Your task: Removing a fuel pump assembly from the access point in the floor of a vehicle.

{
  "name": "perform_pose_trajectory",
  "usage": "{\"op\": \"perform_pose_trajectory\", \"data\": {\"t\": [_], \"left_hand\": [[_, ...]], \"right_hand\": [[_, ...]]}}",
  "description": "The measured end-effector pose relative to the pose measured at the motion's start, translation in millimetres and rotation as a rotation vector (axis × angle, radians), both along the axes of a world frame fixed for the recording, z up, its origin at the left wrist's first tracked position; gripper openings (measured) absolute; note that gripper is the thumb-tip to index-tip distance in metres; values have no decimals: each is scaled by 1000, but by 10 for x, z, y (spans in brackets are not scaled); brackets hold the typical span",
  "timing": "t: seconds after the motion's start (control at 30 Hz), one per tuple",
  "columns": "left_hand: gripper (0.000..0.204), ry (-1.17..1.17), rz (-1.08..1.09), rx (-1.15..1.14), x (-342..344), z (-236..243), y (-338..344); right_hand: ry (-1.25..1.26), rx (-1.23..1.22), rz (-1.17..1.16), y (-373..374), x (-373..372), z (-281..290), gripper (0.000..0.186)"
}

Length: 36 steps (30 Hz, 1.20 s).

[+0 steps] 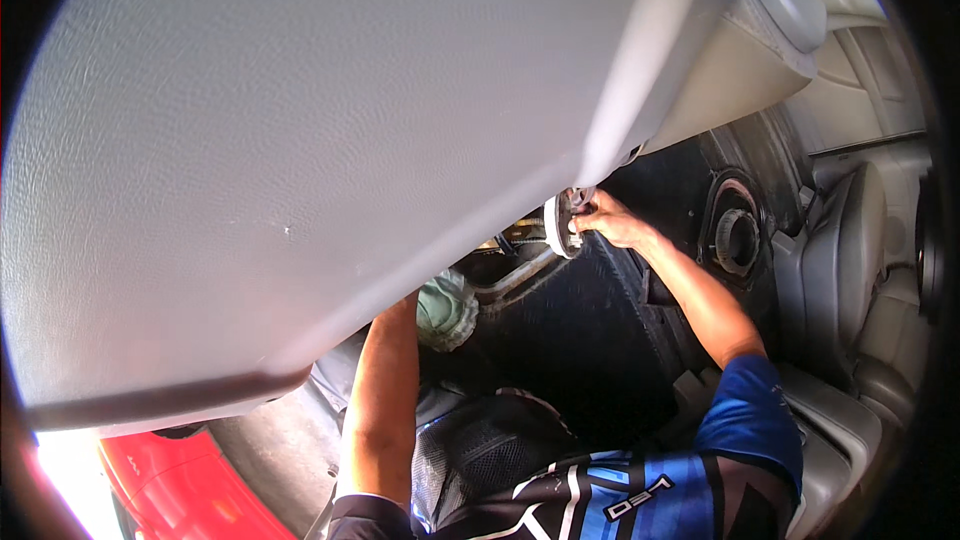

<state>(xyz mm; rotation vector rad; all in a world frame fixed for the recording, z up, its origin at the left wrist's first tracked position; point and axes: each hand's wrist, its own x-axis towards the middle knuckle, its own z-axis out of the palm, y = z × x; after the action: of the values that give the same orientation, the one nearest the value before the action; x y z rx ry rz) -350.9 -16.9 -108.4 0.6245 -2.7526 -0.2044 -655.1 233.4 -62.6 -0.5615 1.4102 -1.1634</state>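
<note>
Right hand (612, 222): fingers clamped on a round, pale plastic fitting (562, 225). Left hand: hidden behind the grey, grained seat cushion (300, 160); grip cannot be told. Black carpet (580, 330) below.

left hand hidden behind grey seat panel (300, 140).

Round white-rimmed disc part (562, 223), standing on edge, face toward 3 o'clock, sits just under the grey panel's lower edge. Partly hidden by the panel at 12 o'clock. Fingers touch its rim from 3 o'clock.
</note>
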Motion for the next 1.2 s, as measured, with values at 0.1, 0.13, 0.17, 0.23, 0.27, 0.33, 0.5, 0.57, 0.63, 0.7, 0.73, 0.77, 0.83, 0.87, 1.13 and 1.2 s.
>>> {"op": "perform_pose_trajectory", "data": {"t": [0.1, 0.13, 0.17, 0.23, 0.27, 0.33, 0.5, 0.57, 0.63, 0.7, 0.73, 0.77, 0.83, 0.87, 1.13, 1.2], "left_hand": [[31, -5, 0, 2, 11, -4, -6], [31, -5, 0, 2, 16, -4, -9], [31, -6, 1, 3, 14, -7, -9], [31, -5, 2, 5, 18, -8, -9], [31, -6, 3, 3, 20, -7, -12], [31, -6, 5, 3, 24, -6, -9], [31, -10, 11, 5, 35, -18, 0], [31, -12, 14, 7, 35, -29, -1], [31, -12, 14, 10, 35, -39, -2], [31, -13, 16, 12, 33, -49, -5], [31, -17, 17, 14, 37, -50, -3], [31, -17, 17, 13, 37, -55, -7], [31, -18, 21, 14, 42, -59, -8], [31, -18, 21, 15, 47, -60, -11], [31, -26, 31, 16, 59, -67, 19], [31, -28, 35, 16, 54, -67, 23]], "right_hand": [[86, -15, 65, 0, 1, 95, 48], [100, -10, 104, 2, -4, 133, 47], [100, -9, 104, 5, -7, 169, 47], [63, 39, 98, 5, -10, 224, 48], [63, 38, 98, 0, -5, 242, 48], [108, 42, 129, -11, 16, 265, 50], [203, 56, 167, 67, 123, 392, 58], [261, 63, 186, 100, 177, 476, 61], [254, 99, 196, 130, 224, 567, 62], [275, 119, 211, 139, 255, 633, 60], [281, 132, 220, 138, 265, 651, 59], [254, 60, 234, 139, 271, 662, 58], [304, 71, 227, 123, 251, 657, 58], [350, 58, 248, 114, 233, 648, 58], [115, 106, 271, 1, -112, 735, 58], [72, 74, 301, -45, -155, 801, 61]]}}
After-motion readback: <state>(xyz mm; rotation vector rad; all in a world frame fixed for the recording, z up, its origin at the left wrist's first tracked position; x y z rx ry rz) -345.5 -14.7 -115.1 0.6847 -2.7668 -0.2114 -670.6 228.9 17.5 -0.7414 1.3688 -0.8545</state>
